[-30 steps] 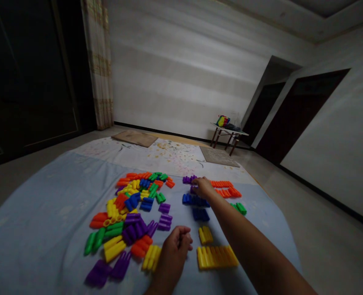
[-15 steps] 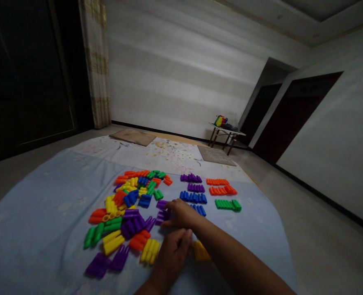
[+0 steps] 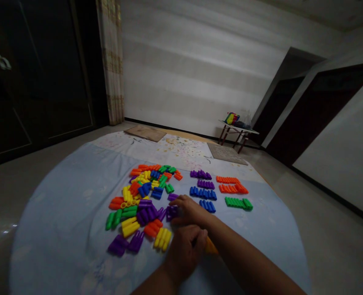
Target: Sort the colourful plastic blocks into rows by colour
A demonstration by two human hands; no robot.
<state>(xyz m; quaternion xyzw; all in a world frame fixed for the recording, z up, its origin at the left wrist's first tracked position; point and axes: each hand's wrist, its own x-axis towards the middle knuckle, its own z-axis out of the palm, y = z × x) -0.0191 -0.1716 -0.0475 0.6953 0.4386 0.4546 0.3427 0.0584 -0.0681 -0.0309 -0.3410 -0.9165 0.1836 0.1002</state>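
My right hand (image 3: pixel 190 211) reaches across to the left, its fingers curled around a purple plastic tube block (image 3: pixel 171 213) on the tablecloth. Another purple block (image 3: pixel 173 197) lies just beyond those fingertips. Close to my body, my left hand (image 3: pixel 186 248) is closed, the thumb against the curled fingers; whatever is inside it is hidden. A yellow block (image 3: pixel 211 247) shows partly between my left hand and right forearm. To the left spreads a loose pile with purple blocks (image 3: pixel 147 214), a yellow block (image 3: pixel 162 239) and an orange block (image 3: pixel 153 228).
On the right lie rows of purple blocks (image 3: pixel 206 184), blue blocks (image 3: pixel 203 193), orange blocks (image 3: pixel 233 188) and green blocks (image 3: pixel 238 203). A blue cloth (image 3: pixel 61 213) covers the round table. Two mats lie at its far edge; a small side table (image 3: pixel 238 128) stands by the wall.
The view has swung left, so everything on the table appears farther right. My right fingers remain at the purple block, which now looks slightly tilted. My left hand stays closed beside it.
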